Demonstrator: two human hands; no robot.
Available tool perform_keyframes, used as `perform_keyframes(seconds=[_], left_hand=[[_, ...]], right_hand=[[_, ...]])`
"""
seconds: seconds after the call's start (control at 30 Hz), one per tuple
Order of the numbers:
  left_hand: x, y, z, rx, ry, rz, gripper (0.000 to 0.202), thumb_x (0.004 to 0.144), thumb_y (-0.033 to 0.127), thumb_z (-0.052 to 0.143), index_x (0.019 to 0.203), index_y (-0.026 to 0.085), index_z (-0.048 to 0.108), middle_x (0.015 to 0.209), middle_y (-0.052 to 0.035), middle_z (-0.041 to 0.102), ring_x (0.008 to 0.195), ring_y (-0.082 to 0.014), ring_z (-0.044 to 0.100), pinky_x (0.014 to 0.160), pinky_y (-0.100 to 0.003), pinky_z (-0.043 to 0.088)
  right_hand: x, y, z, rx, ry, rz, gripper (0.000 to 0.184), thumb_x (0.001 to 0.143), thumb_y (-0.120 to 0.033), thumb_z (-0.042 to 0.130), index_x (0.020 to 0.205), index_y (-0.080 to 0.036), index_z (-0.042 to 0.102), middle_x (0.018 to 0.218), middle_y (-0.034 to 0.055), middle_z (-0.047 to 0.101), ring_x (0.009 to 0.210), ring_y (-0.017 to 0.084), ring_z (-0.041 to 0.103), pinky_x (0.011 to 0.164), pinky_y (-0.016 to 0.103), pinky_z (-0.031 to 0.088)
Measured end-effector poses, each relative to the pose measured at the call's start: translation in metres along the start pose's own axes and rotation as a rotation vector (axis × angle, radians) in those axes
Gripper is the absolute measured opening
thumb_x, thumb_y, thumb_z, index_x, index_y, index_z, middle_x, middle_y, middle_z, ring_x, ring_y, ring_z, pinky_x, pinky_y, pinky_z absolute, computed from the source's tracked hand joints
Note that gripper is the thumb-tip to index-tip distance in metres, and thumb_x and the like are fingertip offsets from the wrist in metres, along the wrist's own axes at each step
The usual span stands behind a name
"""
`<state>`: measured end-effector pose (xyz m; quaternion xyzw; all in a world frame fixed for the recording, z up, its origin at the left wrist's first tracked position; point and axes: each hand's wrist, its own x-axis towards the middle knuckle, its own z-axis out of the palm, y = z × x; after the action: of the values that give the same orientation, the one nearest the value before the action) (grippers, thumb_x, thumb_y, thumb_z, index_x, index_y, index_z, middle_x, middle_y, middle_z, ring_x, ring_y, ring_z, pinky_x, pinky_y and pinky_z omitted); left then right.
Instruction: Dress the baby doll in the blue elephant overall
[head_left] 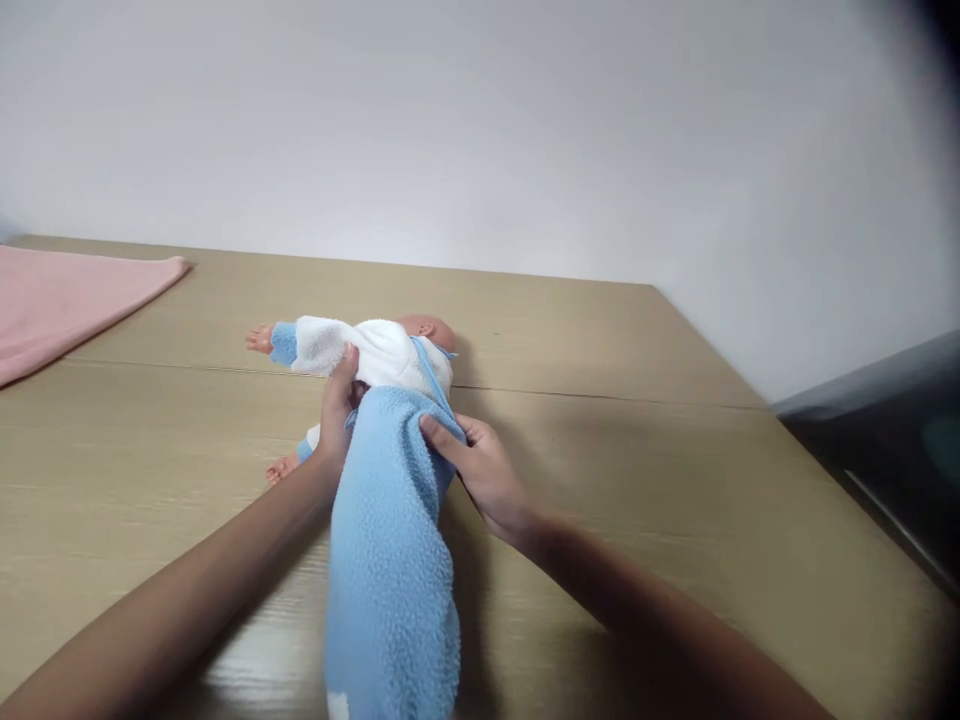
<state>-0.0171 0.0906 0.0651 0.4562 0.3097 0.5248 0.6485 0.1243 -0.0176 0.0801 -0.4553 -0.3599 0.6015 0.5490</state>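
Note:
A baby doll in a fuzzy white top with blue cuffs lies on its side on the table, head away from me. Its lower body is covered by a light blue fleece garment that stretches toward me. My right hand pinches the blue fleece at the doll's waist, thumb on top. On the other side, my left hand is closed around the doll's torso, thumb against the white top; its other fingers are mostly hidden. Both doll hands point left, one beyond my left wrist. The doll's face is turned away.
A pink cloth lies at the left end of the wooden table. Behind the table stands a pale wall. Past the table's right edge is a dark object I cannot make out.

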Motion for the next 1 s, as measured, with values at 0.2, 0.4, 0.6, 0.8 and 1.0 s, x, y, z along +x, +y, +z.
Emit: perform_keyframes(seconds=[0.2,0.4,0.6,0.8,1.0], left_hand=[[-0.001,0.006,-0.007,-0.102,-0.012,-0.082,0.055,0.102,0.08,0.059,0.115,0.03,0.079,0.095,-0.0071,0.085,0.118,-0.0362,0.081,0.093,-0.049,0.07],[0.0,0.003,-0.01,-0.094,0.003,-0.069,0.056,0.102,0.081,0.058,0.117,0.031,0.079,0.098,-0.0066,0.085,0.122,-0.0355,0.08,0.093,-0.049,0.071],[-0.001,0.001,-0.018,-0.137,-0.071,-0.163,0.063,0.102,0.084,0.056,0.101,0.027,0.082,0.09,-0.0091,0.085,0.123,-0.0388,0.08,0.097,-0.053,0.07],[-0.001,0.002,-0.018,-0.286,-0.097,-0.216,0.062,0.101,0.079,0.059,0.107,0.022,0.082,0.1,-0.01,0.088,0.13,-0.0391,0.078,0.11,-0.053,0.068],[-0.002,0.009,-0.016,-0.535,-0.06,-0.336,0.053,0.112,0.067,0.051,0.126,0.025,0.08,0.115,-0.0042,0.09,0.137,-0.032,0.078,0.125,-0.049,0.06]], right_hand=[[0.007,-0.014,0.01,0.236,-0.064,0.101,0.048,0.078,-0.059,0.105,0.105,-0.025,0.084,0.117,0.0055,0.085,0.116,0.029,0.074,0.11,0.042,0.057],[0.012,-0.023,0.008,0.186,-0.122,0.14,0.052,0.079,-0.065,0.103,0.106,-0.023,0.087,0.119,0.0065,0.086,0.121,0.031,0.075,0.117,0.046,0.055],[0.017,-0.029,0.021,-0.024,0.027,0.139,0.047,0.083,-0.064,0.098,0.101,-0.022,0.086,0.107,0.0058,0.084,0.102,0.027,0.073,0.097,0.04,0.058],[0.015,-0.018,0.04,-0.193,0.227,-0.088,0.043,0.085,-0.061,0.095,0.084,-0.021,0.079,0.083,-0.0012,0.07,0.08,0.019,0.06,0.079,0.034,0.05],[0.017,-0.006,0.037,-0.063,0.236,-0.112,0.038,0.089,-0.057,0.094,0.099,-0.022,0.084,0.095,0.0005,0.074,0.088,0.02,0.063,0.086,0.034,0.051]])
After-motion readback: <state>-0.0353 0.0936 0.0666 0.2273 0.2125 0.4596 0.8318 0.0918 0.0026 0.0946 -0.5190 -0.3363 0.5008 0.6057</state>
